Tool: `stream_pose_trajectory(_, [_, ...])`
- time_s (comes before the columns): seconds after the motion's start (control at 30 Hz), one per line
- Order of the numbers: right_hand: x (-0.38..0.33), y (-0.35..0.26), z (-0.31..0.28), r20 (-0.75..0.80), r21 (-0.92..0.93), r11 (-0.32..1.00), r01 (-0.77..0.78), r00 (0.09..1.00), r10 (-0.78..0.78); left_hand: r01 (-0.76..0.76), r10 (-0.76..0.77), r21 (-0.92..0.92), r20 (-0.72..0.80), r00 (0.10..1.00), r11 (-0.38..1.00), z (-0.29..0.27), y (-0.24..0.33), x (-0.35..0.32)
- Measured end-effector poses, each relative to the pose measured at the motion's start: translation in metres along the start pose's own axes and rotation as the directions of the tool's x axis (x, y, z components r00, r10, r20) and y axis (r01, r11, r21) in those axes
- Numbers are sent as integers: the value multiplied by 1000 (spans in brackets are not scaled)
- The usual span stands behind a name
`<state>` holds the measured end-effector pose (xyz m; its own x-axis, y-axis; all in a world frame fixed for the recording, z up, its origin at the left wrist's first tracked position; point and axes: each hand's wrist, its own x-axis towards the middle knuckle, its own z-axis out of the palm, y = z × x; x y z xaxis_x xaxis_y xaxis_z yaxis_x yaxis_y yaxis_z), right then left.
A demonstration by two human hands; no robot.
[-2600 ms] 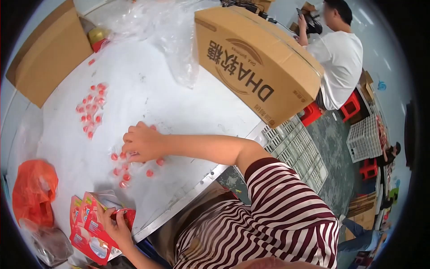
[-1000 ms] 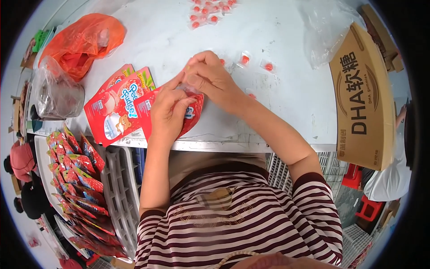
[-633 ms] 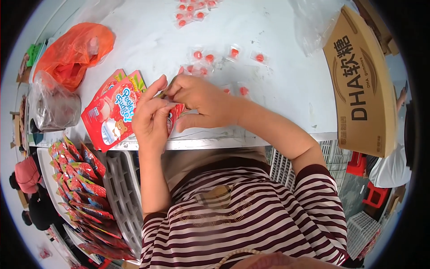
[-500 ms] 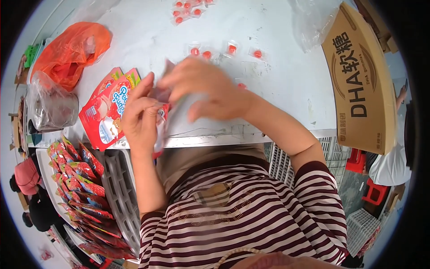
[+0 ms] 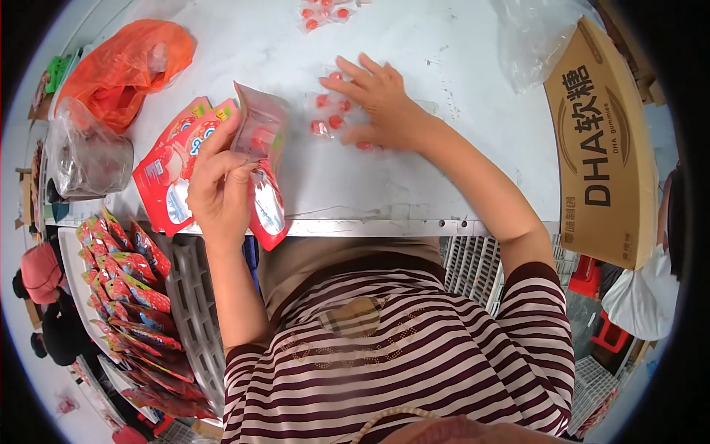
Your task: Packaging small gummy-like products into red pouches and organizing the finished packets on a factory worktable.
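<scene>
My left hand (image 5: pixel 225 181) grips a red candy pouch (image 5: pixel 268 203) near the table's front edge. The pouch's mouth gapes toward the far side, and something red shows through its clear part. Several flat red pouches (image 5: pixel 166 174) lie on the table beside that hand. My right hand (image 5: pixel 377 103) is spread, palm down, over several small clear-wrapped red candies (image 5: pixel 320 127). Its fingers reach around and above them, partly hiding some; whether the fingertips press on them I cannot tell.
More wrapped candies (image 5: pixel 325 13) lie at the far edge. An orange plastic bag (image 5: pixel 140 55) and a clear bag-lined tub (image 5: pixel 96 166) stand at left. Filled pouches (image 5: pixel 137 311) sit in a crate at lower left. A cardboard box (image 5: pixel 603 148) stands at right, by a clear plastic bag (image 5: pixel 525 37).
My right hand has moved away from the pouch to the candies at the right, its fingers spreading. The scattered candies are now gathered closer together. The left hand keeps the pouch, whose opening now shows.
</scene>
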<state>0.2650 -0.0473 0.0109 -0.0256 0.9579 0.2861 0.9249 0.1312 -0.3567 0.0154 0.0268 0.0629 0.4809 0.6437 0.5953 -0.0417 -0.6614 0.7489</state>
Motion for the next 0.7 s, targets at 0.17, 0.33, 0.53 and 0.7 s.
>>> stream_pose_trajectory(0.17, [15, -19, 9, 97, -127, 986, 107, 991, -95, -62, 54, 209, 46, 997, 976, 10, 7, 2])
stream_pose_trajectory(0.33, [8, -29, 13, 23, -93, 994, 61, 998, -59, -294, 251, 429, 155, 956, 854, 18, 0, 2])
stream_pose_trajectory(0.53, [5, -7, 19, -232, -35, 997, 76, 969, -82, -292, 218, 394, 221, 951, 872, 21, 8, 3])
stream_pose_trajectory(0.7, [23, -26, -20, -337, 576, 809, -114, 869, 363, -307, 226, 354, 252, 941, 883, 24, 13, 7])
